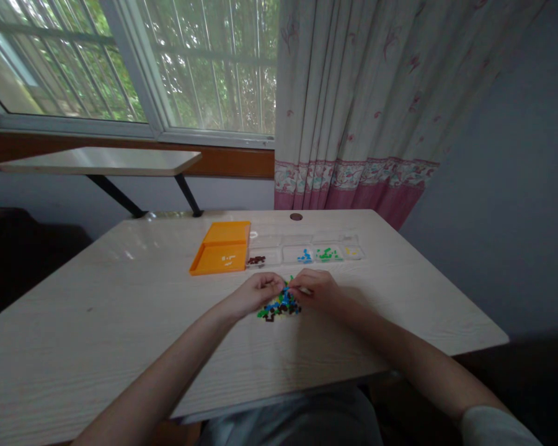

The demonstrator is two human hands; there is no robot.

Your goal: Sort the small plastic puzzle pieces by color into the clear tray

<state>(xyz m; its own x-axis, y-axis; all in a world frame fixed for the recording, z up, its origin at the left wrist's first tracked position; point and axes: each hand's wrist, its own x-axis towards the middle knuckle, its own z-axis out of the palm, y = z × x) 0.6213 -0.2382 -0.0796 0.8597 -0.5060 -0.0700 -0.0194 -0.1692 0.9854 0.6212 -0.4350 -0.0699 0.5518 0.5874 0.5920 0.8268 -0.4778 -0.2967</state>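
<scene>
You are working both hands at the far edge of the small heap of tiny hard plastic pieces in blue, green, dark brown and yellow [279,308]. It is lying on the pale wood-grain laminate table [121,322], right in front of you.

- **Left hand** [255,291]: the fingers are curling in, tips bunched together at the heap's upper left.
- **Right hand** [317,290]: it is doing the same at the upper right, and its knuckles are almost meeting the left's. It may be pinching a piece, but that is too small to tell.

The pieces are looking angular, slick and light, so I'd pinch with thumb and forefinger tips only. Take one piece at a time and lift it straight up, so neighbours aren't dragging out.

Just beyond the heap, the clear shallow plastic compartment tray [302,240] is holding separate brown [256,260], blue [304,255], green [328,253] and yellow [352,251] lots. The glossy orange rectangular plastic tray [225,234] is touching its left end.
</scene>
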